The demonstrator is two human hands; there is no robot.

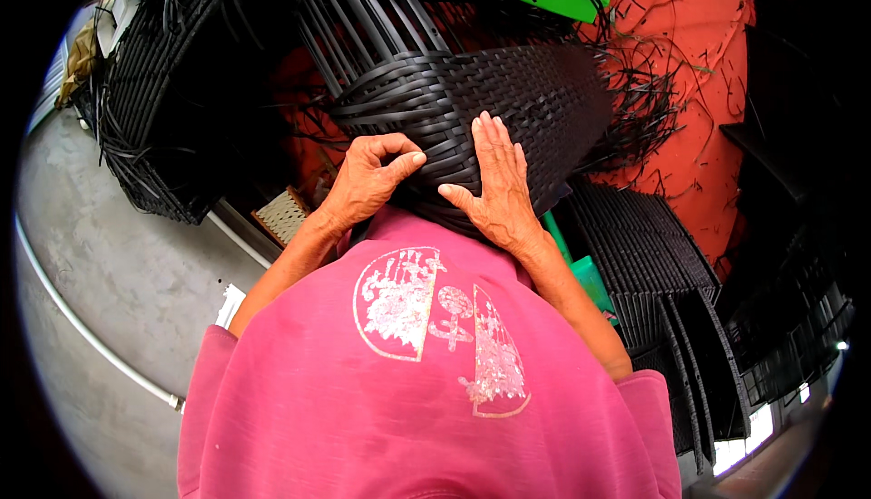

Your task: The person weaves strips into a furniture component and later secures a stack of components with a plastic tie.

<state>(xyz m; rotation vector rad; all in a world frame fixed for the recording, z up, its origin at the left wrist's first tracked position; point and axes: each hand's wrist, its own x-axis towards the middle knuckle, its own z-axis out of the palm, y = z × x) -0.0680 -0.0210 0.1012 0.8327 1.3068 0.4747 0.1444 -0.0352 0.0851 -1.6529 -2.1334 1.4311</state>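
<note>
A black basket-like body woven from flat, glossy strips sits directly in front of the person, close against the pink shirt with a worn pale print. Long unwoven black strips run away from the far left part of the woven body.

The left hand is at the near left side of the woven body, its fingers curled in and its thumb brought to the forefinger in a pinch; whether a strip lies between the tips cannot be told. The right hand is open and nearly flat, its fingers close together and extended along the weave, its thumb spread out toward the left hand; it rests on the woven body without gripping it.

To the left of the woven body stands a large dark woven piece with loose strip ends. To its right, thin black strip scraps litter a bright red ground covering. Nearer on that side are ribbed black woven pieces, with a green plastic object just beside them.
</note>
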